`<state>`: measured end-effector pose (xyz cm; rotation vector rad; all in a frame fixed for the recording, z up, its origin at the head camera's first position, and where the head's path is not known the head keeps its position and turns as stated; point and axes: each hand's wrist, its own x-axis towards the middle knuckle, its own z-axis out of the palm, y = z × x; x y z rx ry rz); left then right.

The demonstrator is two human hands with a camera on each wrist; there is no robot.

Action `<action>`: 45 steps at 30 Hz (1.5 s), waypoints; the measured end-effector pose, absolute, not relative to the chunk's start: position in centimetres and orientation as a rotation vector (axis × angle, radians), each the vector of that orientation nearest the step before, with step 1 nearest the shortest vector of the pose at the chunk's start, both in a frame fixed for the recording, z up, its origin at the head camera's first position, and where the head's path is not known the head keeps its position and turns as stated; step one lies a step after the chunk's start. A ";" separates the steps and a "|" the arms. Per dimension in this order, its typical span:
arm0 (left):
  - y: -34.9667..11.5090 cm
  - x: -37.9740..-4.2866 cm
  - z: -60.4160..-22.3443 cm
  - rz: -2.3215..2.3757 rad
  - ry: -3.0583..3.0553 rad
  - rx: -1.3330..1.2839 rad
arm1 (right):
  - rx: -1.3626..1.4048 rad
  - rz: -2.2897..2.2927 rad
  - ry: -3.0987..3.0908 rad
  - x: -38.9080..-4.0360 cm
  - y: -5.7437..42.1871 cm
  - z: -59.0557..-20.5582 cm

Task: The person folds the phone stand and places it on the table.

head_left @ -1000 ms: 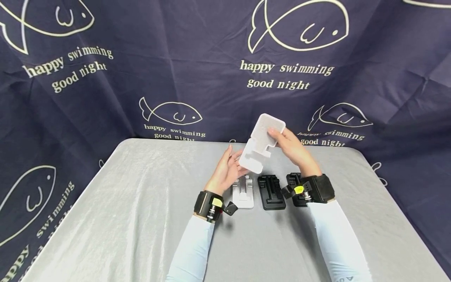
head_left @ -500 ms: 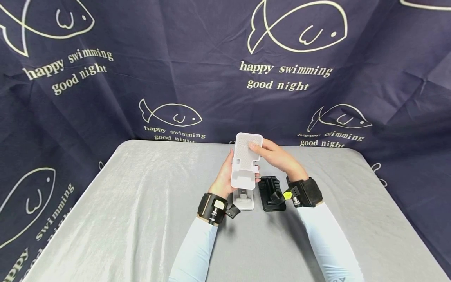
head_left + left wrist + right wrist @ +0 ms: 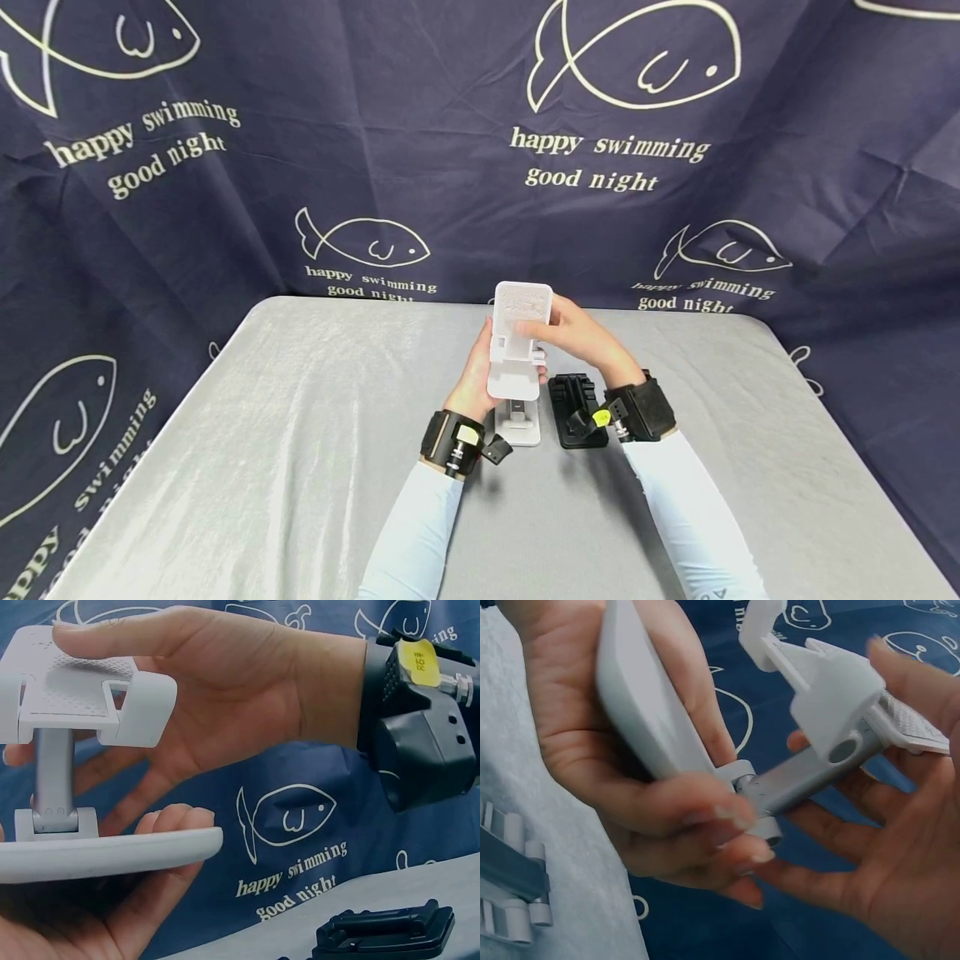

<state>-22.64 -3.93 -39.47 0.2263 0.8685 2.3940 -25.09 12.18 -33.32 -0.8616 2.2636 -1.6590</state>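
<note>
Both hands hold a white folding phone stand [image 3: 513,379] raised over the table, its arm unfolded from the base. The left hand [image 3: 474,379] grips the base [image 3: 112,853], fingers wrapped over its edge, as the right wrist view shows. My right hand [image 3: 581,333] holds the textured upper plate [image 3: 75,686], its thumb lying across the front and its fingers behind. A grey arm [image 3: 814,776] with a hinge joins the plate to the base. In the head view the plate faces me and hides most of the left fingers.
Below the hands, another white phone stand [image 3: 517,425] lies folded on the grey cloth-covered table [image 3: 337,433]. Beside it lies a folded black phone stand [image 3: 576,408]. A dark blue curtain [image 3: 450,150] with fish prints hangs behind the table.
The white stand has come down and left, from tilted to upright. The left hand, earlier open at its lower edge, now grips the base. The right thumb has slid lower on the plate.
</note>
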 end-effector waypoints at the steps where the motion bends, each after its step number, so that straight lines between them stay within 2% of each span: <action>1: -3.9 -22.6 -39.5 2.396 0.865 0.221 | -0.891 -1.677 2.242 -25.1 12.1 -33.5; 11: -3.6 -22.6 -39.4 2.445 0.899 0.184 | -0.960 -1.784 2.205 -25.0 11.0 -34.5; 37: -3.4 -22.5 -39.4 2.427 0.918 0.104 | -0.643 -1.838 2.505 -25.2 10.5 -36.5; 45: -3.6 -22.5 -39.3 2.429 0.924 0.149 | -0.582 -1.859 2.596 -24.9 9.7 -35.8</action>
